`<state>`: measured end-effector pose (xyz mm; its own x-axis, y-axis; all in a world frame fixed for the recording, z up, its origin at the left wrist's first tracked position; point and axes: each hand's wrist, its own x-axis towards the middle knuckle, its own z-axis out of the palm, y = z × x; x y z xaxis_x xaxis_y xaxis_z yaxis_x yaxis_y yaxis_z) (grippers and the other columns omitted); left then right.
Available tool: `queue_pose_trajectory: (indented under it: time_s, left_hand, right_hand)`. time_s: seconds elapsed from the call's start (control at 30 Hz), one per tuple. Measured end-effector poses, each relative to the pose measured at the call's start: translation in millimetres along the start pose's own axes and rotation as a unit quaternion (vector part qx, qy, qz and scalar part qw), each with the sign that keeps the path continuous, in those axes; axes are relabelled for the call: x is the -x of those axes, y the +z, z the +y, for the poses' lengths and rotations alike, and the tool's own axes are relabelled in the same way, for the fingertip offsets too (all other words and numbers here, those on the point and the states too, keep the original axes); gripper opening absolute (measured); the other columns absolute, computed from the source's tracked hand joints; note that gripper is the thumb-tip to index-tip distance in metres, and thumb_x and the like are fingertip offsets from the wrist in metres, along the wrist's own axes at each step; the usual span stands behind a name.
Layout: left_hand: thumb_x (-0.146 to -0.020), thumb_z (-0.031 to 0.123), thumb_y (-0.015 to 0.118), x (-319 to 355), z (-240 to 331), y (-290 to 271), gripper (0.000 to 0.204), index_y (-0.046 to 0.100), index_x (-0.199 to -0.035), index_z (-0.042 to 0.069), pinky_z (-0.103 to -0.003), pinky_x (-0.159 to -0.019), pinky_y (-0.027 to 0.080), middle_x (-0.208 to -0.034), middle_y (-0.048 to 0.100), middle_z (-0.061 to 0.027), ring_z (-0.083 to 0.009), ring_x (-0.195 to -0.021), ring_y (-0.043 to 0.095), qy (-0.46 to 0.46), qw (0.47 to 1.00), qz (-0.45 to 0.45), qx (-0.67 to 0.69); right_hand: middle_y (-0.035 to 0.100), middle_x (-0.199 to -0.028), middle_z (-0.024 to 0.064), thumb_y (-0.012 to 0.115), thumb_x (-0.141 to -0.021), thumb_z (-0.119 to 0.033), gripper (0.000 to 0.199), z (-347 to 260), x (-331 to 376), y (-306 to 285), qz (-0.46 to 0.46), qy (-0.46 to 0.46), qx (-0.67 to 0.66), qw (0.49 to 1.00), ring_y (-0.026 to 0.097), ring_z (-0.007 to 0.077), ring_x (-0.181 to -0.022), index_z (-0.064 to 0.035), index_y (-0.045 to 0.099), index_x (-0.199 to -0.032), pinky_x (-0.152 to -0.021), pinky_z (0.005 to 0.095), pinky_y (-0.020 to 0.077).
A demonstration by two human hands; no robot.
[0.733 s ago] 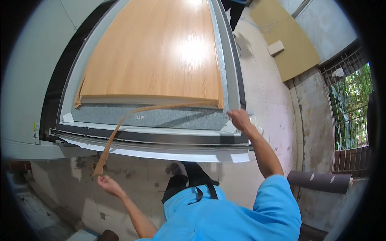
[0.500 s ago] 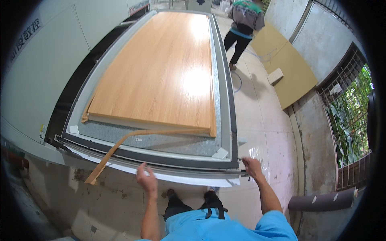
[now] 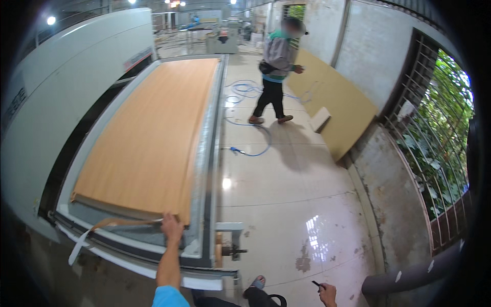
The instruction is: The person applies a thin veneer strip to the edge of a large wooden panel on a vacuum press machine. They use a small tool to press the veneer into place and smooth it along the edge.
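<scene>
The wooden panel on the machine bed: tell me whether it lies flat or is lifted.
Flat. The wooden panel rests on the grey bed along its length; the left hand touches its near corner.

Woodworking factory hall: large press machine, veneered door panel.

Our left hand grips the near corner of the wood panel beside a loose strip — our right hand holds a small dark thing. Far off, a person walks by a blue hose.
</scene>
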<state>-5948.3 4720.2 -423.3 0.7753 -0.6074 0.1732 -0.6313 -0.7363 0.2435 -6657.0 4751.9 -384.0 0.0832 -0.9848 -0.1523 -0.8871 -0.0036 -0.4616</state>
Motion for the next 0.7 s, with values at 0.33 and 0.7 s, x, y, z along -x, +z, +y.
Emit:
queue_pose_trajectory:
  time_s: [0.33, 0.7]
  left_hand:
    - [-0.084, 0.037, 0.055, -8.7, 34.5, 8.4, 0.039, 0.064, -0.098, 0.002, -0.05, -0.083, 0.044, -0.091, 0.067, -0.0197, -0.0383, -0.098, 0.06, -0.202, 0.979, -0.032, 0.017]
    - [-0.085, 0.049, 0.053, -18.5, 42.6, 56.7, 0.048, 0.067, -0.095, 0.005, -0.054, -0.072, 0.047, -0.091, 0.068, -0.0202, -0.0425, -0.086, 0.063, -0.378, 0.915, 0.1, 0.099]
  right_hand:
    - [0.069, -0.067, 0.0078, 0.056, -0.084, -0.013, 0.022, 109.1, -50.9, -23.0, -0.002, 0.207, -0.087, 0.974, 0.063, 0.013, -0.051, -0.0022, 0.072, -0.094, -0.05, 0.03, 0.0511]
    - [0.071, -0.074, 0.0056, 0.058, -0.084, -0.021, 0.023, 81.7, -188.3, -15.1, -0.067, 0.203, -0.046, 0.976, 0.067, 0.0167, -0.066, -0.0088, 0.073, -0.098, -0.065, 0.0317, 0.0537]
